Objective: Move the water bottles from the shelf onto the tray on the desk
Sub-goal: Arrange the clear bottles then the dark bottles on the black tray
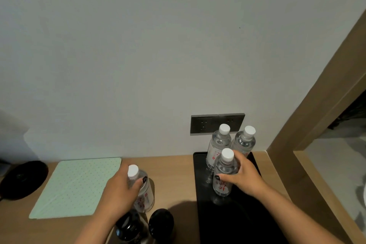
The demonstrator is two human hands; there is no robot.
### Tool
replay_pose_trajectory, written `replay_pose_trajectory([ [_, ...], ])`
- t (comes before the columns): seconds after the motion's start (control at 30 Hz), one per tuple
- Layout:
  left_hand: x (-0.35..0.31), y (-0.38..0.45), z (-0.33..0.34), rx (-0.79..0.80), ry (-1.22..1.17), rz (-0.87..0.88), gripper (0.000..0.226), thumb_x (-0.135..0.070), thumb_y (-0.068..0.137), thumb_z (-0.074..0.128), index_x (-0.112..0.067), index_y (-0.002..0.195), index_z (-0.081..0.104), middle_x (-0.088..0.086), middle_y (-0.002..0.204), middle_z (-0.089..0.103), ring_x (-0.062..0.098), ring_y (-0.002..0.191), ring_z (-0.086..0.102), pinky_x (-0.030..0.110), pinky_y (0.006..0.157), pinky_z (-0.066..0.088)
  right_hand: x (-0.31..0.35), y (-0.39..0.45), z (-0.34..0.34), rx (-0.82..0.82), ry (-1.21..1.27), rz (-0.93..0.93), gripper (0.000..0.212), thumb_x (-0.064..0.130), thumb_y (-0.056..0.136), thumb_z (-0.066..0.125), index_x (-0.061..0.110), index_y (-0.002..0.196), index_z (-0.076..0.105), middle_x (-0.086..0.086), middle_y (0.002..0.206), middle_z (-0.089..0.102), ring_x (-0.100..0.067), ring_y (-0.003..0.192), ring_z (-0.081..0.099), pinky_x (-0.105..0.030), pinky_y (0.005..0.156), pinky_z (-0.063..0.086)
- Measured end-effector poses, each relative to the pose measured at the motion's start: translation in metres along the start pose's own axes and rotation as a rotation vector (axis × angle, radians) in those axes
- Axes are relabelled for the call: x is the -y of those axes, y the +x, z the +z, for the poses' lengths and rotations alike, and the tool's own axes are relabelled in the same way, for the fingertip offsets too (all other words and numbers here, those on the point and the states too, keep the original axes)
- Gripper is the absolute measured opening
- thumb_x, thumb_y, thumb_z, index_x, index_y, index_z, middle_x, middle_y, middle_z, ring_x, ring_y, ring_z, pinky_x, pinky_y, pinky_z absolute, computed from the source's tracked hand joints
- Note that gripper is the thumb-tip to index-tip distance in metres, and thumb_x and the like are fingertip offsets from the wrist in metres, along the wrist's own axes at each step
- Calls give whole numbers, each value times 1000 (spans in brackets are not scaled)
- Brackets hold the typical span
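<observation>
Two hands, each with its own bottle. My right hand curls round the front bottle, thumb across its label, and that bottle stands upright on the black tray. My left hand grips a fourth bottle just below its white cap; it stands upright on the tabletop, left of the tray and apart from it.

Behind the front bottle, two more bottles stand side by side at the tray's far end, the left rear bottle and the right rear bottle, very close to each other, whether touching I cannot tell.

Near my left wrist sit two dark round objects; what they are I cannot tell. Further left lies a pale green dotted mat, and beyond it a black round base. A grey wall socket plate is mounted behind the tray. A wooden frame rises on the right.
</observation>
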State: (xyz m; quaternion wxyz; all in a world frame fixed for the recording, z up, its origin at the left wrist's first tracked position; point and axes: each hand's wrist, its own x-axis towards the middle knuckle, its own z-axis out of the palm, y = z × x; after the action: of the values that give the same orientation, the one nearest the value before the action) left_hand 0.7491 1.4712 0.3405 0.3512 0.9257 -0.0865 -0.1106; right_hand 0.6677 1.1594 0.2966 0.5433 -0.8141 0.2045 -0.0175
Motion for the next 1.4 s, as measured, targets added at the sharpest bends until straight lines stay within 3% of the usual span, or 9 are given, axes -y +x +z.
replay_pose_trajectory([
  [0.17, 2, 5, 4, 5, -113, -11, 19, -20, 85, 65, -29, 97, 53, -9, 93, 62, 14, 91, 58, 24, 68, 43, -8, 0, -1, -47, 7, 35, 76, 7, 64, 85, 23, 128, 48, 1, 127, 45, -12, 119, 42, -28, 103, 33],
  [0.3, 3, 12, 9, 7, -135, -7, 20, -22, 85, 66, -26, 103, 57, -6, 98, 63, 15, 94, 58, 27, 71, 44, -5, -3, -2, -93, -6, 70, 64, 3, 64, 84, 16, 118, 52, 4, 110, 57, -12, 105, 54, -16, 83, 38],
  [0.47, -4, 13, 15, -2, -156, 39, 22, -21, 85, 66, -36, 93, 53, -12, 94, 58, 12, 91, 55, 28, 74, 42, -6, -7, 7, -98, 42, 72, 57, -4, 69, 78, 14, 118, 53, 17, 98, 55, 9, 85, 51, 3, 63, 40],
  [0.63, 3, 9, 15, -20, -183, 57, 28, -21, 85, 66, -44, 87, 52, -14, 95, 59, 2, 87, 54, 24, 70, 42, -2, -3, 11, -142, 49, 83, 60, 4, 69, 80, 15, 122, 53, 4, 116, 51, -7, 102, 53, -18, 90, 40],
  [0.73, 13, 3, 12, -41, -237, 40, 26, -17, 86, 65, -41, 91, 55, -16, 95, 59, -3, 87, 52, 17, 68, 40, 3, 1, 13, -156, 65, 89, 60, 2, 69, 80, 13, 122, 52, 1, 119, 48, -9, 102, 50, -23, 91, 39],
  [0.9, 39, -5, 10, -28, -332, -34, 31, -16, 82, 69, -25, 112, 63, -9, 110, 64, 9, 104, 56, 27, 82, 43, 2, 6, 12, -163, 59, 72, 57, -1, 71, 77, 12, 121, 53, 6, 110, 50, -8, 105, 47, -23, 92, 36],
  [1.07, 34, -7, 17, -80, -347, 19, 32, -14, 83, 68, -39, 101, 59, -17, 106, 61, -2, 100, 53, 20, 75, 41, -5, 4, 19, -235, 58, 73, 64, 1, 70, 79, 11, 127, 53, -4, 127, 53, -14, 113, 51, -27, 97, 38],
  [1.27, 28, -5, 19, -116, -343, 33, 30, -15, 84, 67, -42, 94, 57, -18, 103, 60, -3, 96, 53, 18, 72, 41, -4, 0, 23, -260, 52, 57, 68, 3, 72, 78, 12, 133, 50, -1, 128, 53, -13, 118, 48, -25, 92, 39],
  [1.4, 21, -5, 19, -101, -315, 45, 31, -15, 81, 70, -40, 95, 59, -11, 104, 63, -1, 95, 55, 15, 73, 41, 0, -10, 23, -287, -26, 140, 85, 11, 67, 83, 15, 140, 40, -11, 141, 39, -25, 129, 44, -37, 110, 35],
])
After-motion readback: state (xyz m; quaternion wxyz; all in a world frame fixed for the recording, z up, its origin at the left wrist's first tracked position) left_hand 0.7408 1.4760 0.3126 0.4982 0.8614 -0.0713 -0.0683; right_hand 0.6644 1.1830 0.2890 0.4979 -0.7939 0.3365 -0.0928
